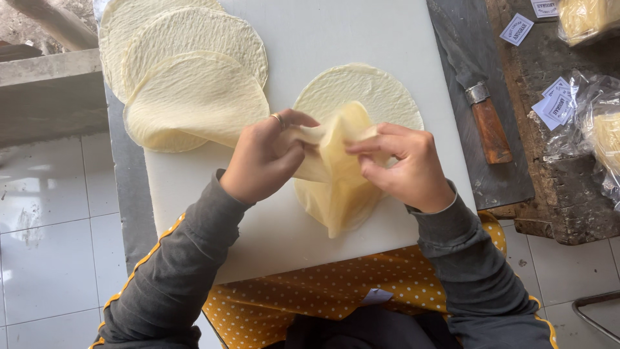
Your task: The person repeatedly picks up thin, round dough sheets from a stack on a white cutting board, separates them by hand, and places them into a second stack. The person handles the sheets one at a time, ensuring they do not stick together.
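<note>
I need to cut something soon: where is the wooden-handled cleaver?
In the head view, the wooden-handled cleaver lies to the right of the white cutting board, beyond the right hand, near small paper labels.

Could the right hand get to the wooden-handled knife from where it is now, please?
Probably yes: the knife lies uncovered just beyond the right hand, but that hand and the left hand both grip a thin wrapper.
</note>
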